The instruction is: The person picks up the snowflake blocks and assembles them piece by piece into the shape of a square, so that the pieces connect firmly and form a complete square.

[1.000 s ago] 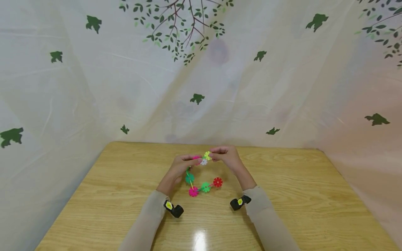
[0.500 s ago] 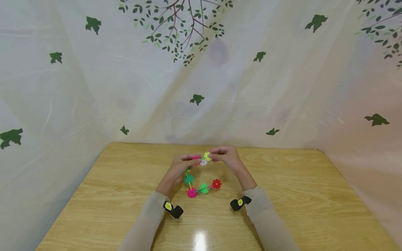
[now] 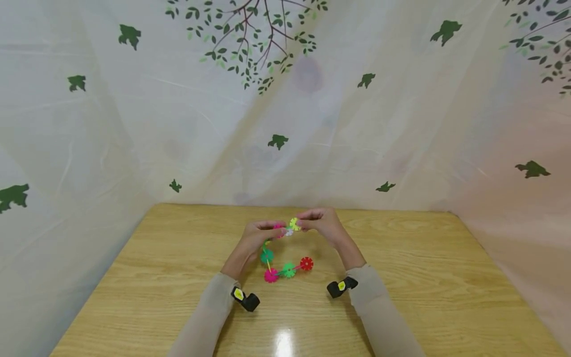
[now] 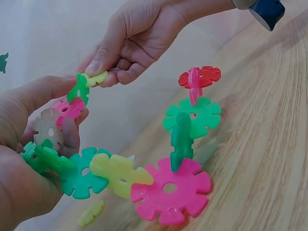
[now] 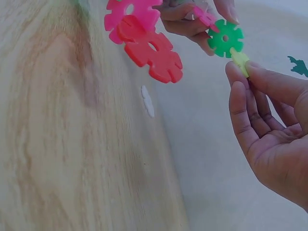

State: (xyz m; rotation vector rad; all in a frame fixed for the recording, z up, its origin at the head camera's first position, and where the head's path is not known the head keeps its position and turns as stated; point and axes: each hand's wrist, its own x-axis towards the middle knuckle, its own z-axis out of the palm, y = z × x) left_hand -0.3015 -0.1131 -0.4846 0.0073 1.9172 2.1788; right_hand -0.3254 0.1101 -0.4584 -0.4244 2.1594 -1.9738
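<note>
A curved chain of slotted plastic snowflake discs runs from my left hand [image 3: 256, 238]. Fingers and thumb of that hand grip its upper part, around a whitish disc [image 4: 48, 130] and a pink disc [image 4: 68, 110]. Beyond them a green disc [image 5: 225, 38] joins a yellow disc [image 5: 240, 60], which my right hand [image 5: 279, 130] pinches between thumb and forefinger. The rest of the chain hangs toward me, through a teal disc [image 3: 266, 256], a larger pink disc [image 4: 171, 191] and a green disc [image 3: 289, 270], to a red disc [image 3: 306, 264] at its end. My left fingers partly hide several discs.
A loose white disc [image 5: 147, 101] and a loose yellow disc [image 4: 91, 213] lie on the wooden table [image 3: 401, 287]. Behind the table's far edge hangs a pale cloth [image 3: 214, 124] printed with leaves and birds. Black cameras sit on both wrists.
The hanging end of the chain has sunk slightly and drifted a little left. Both hands keep their hold and have hardly moved.
</note>
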